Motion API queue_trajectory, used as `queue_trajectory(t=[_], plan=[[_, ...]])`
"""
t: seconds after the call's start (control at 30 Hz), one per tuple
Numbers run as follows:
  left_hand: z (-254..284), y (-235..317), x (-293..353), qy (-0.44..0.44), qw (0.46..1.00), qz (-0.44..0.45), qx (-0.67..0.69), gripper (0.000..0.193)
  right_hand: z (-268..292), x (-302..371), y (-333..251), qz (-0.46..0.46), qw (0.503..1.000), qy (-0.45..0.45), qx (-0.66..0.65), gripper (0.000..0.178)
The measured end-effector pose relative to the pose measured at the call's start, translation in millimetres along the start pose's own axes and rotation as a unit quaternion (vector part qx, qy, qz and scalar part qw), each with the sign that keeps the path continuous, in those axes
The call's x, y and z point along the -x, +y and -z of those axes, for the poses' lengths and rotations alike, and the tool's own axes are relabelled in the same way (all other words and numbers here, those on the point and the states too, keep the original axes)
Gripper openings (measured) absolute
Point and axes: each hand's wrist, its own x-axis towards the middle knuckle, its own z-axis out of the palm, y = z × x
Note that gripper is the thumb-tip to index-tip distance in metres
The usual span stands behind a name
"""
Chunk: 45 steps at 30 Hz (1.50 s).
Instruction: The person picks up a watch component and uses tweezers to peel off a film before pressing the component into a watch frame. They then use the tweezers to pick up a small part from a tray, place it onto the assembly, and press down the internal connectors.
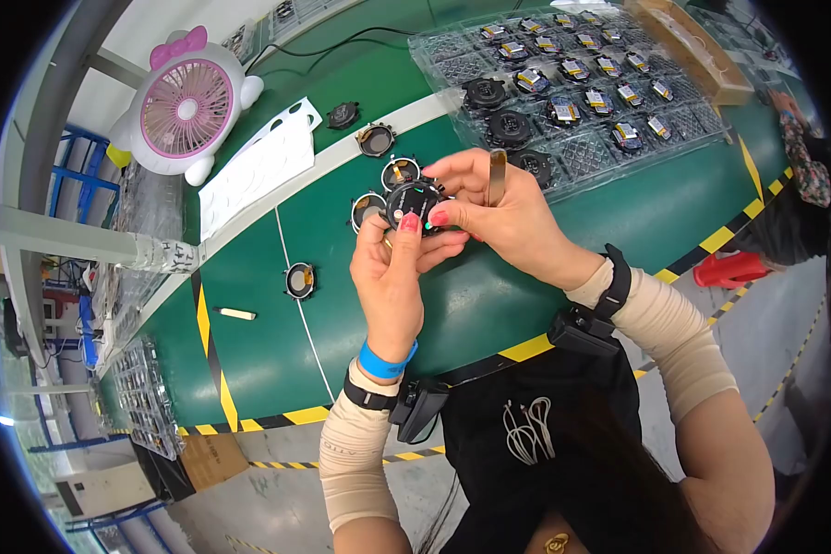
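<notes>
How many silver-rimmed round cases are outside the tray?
4 cases: one left, one on the white strip, two beside the held black disc; hands may hide more.

Red nails (409,222) tip the fingers of the left hand (392,300) and right hand (526,222). Below the left fingers: blue wristband (387,361), then black strap (367,398) with black box (422,412). Behind the right fingers: matching strap (620,283) and box (584,332). Farther from the fingers: gathered beige sleeves (679,342); black garment (489,471), white looped motif (529,429); gold pendant (557,543).
</notes>
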Motion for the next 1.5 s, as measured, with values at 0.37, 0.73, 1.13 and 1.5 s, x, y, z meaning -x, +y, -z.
queue_trajectory(t=[0.37, 0.73, 1.13, 1.5], plan=[[8, 7, 0, 0.014, 1.0, -0.007, 0.001, 0.02, -8, 4, 0, 0.042, 0.998, 0.007, 0.056, 0.038], [6, 6, 4, 0.023, 0.999, -0.021, 0.007, 0.027, -10, 6, 6, 0.092, 0.979, -0.005, 0.181, 0.053], [4, 7, 5, 0.015, 0.999, -0.001, 0.037, 0.024, -13, 6, 4, 0.09, 0.981, -0.014, 0.17, 0.056], [15, 11, 8, -0.018, 0.998, 0.002, 0.065, 0.036, -25, 13, 6, 0.15, 0.955, 0.03, 0.256, 0.058]])
